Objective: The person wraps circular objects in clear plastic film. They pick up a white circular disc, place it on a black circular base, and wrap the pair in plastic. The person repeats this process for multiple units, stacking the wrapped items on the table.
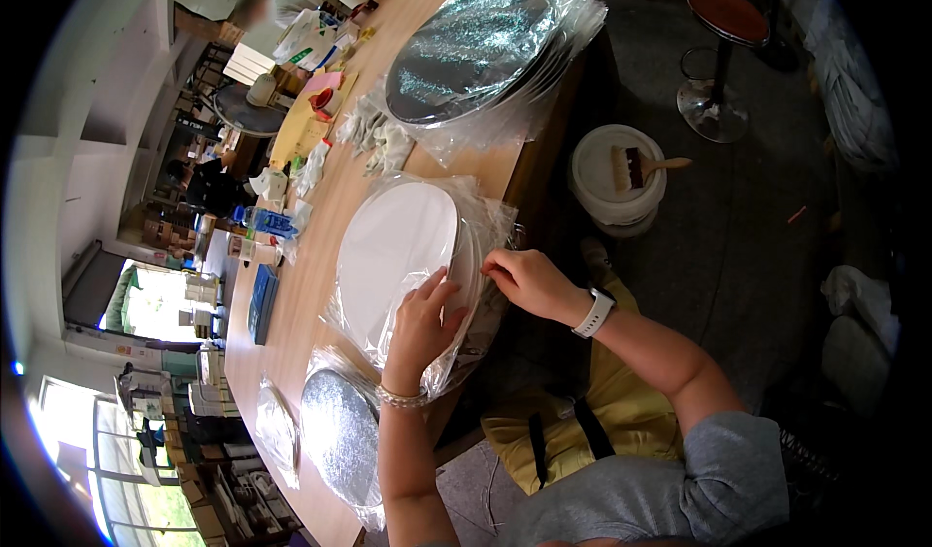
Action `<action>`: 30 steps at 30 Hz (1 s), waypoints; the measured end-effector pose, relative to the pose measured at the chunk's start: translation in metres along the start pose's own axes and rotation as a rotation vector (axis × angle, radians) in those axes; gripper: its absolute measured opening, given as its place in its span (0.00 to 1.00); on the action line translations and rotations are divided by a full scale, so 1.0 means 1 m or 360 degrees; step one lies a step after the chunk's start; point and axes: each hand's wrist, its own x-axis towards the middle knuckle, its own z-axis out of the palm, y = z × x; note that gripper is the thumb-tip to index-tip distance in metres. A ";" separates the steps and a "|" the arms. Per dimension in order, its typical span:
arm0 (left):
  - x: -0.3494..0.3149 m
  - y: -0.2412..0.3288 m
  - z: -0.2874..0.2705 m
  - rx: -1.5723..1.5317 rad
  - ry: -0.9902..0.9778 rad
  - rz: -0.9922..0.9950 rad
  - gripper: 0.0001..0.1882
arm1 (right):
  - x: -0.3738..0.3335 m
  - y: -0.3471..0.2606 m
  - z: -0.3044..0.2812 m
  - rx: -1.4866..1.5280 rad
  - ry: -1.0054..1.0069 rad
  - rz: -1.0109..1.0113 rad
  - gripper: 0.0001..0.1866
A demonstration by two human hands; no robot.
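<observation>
White round board [398,256] in clear plastic wrap [485,219], flat at the near edge of the wooden table [320,285].
Left hand [422,326] spread open, pressing on the board; right hand [524,280] beside it, fingers [495,267] pinching the wrap. Silver glitter board [340,435] nearby.

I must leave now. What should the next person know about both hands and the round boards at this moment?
Left hand: flat on the white round board, pressing it down on the wooden table.
Right hand: fingers pinch the clear plastic wrap at the board's right edge.
Done: the board lies inside the wrap.
Left: the wrap edge is not yet closed, as far as I can see.
Nearby: a silver round board and a wrapped stack.
</observation>
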 end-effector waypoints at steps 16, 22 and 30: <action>0.004 -0.001 0.001 0.0067 -0.0051 -0.0077 0.20 | 0.001 0.000 0.000 0.0061 0.0038 0.0031 0.03; 0.003 0.004 0.001 0.0124 -0.0052 -0.0095 0.21 | 0.001 0.000 0.000 0.0054 0.0021 0.0056 0.03; 0.001 -0.001 -0.002 0.0032 -0.0017 -0.0065 0.21 | 0.001 0.001 -0.001 0.0049 0.0012 0.0031 0.04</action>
